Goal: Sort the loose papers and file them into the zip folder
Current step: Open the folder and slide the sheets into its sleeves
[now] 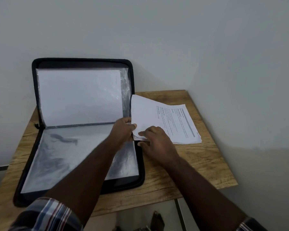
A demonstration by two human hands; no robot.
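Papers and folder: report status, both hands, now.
Left hand pinches lifted sheet at its corner. Right hand rests on paper stack. Folder open, sleeves showing. Nothing in the way.

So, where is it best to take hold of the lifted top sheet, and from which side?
Take the lifted sheet at its raised near-left corner, coming from the folder side: that end curls up off the paper stack, leaving room beneath for fingers, while the far end lies flat.

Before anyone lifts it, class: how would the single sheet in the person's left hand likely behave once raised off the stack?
The sheet already curls upward where the left hand pinches it, so it is probably floppy and will droop. It looks thin, likely very light. It may slide easily off the paper stack.
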